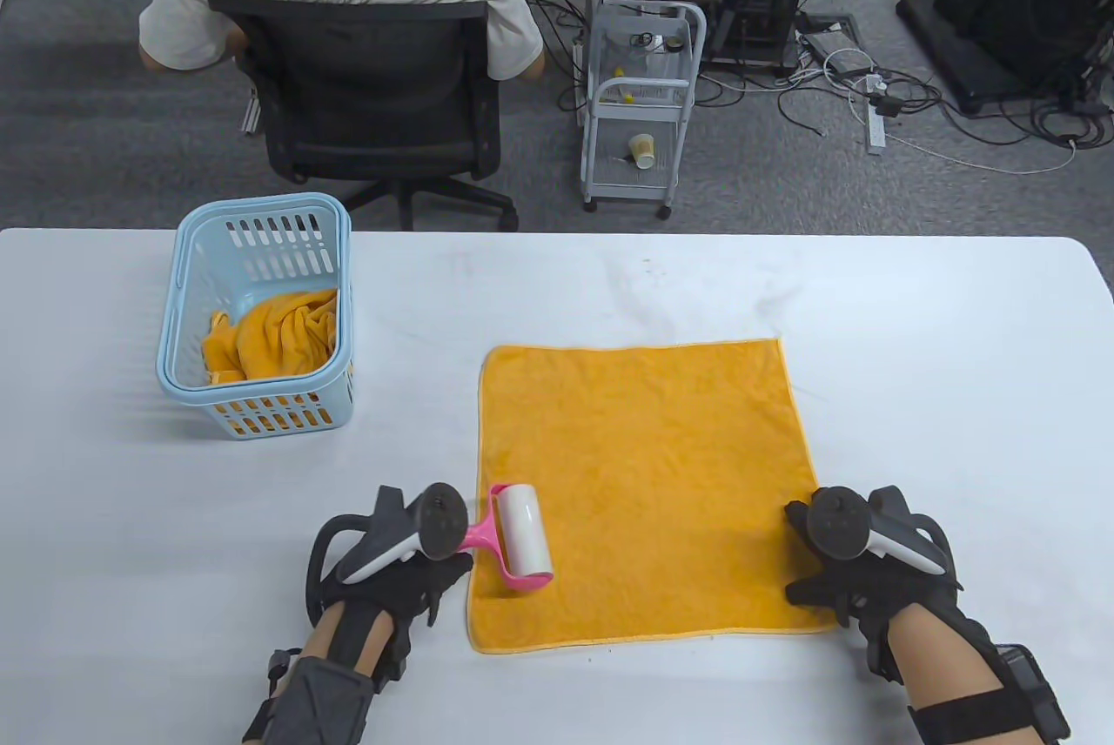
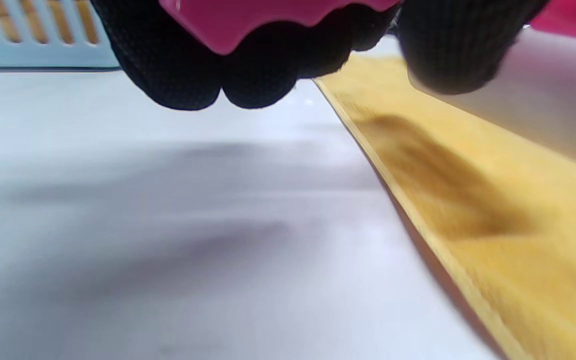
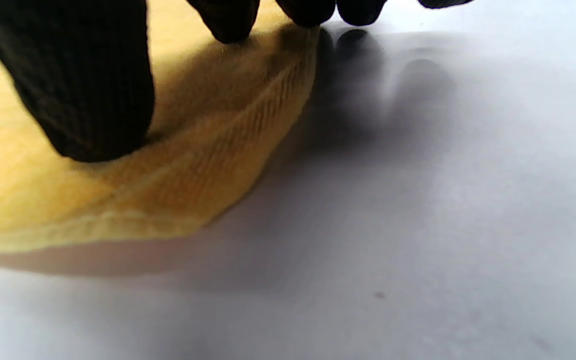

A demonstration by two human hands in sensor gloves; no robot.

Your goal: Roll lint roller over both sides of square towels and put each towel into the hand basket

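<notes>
One lint roller (image 1: 525,534) in left hand's (image 1: 396,562) grip rests on towel (image 1: 644,493).

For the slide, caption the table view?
Left hand rolls pink lint roller over flat orange towel; right hand pins corner.

Table view: mounted high, looking down and forward across the white tabletop (image 1: 783,284) toward floor at 12 o'clock; both hands entering from 6 o'clock.

Left wrist view: set very low, close under left hand (image 1: 396,562), skimming the tabletop toward the blue basket (image 2: 28,45) at 11 o'clock; gloved fingers (image 2: 188,75) and pink roller handle (image 2: 268,15) filling the top edge, blurred by nearness.

Right wrist view: equally low and close, beneath right hand (image 1: 857,558); fingertips (image 3: 88,100) hanging from 12 o'clock.

Shared ground: orange towel (image 1: 640,493) seen in all three; left edge in left wrist view, right near corner in right wrist view. Basket shared by table and left wrist views.
</notes>
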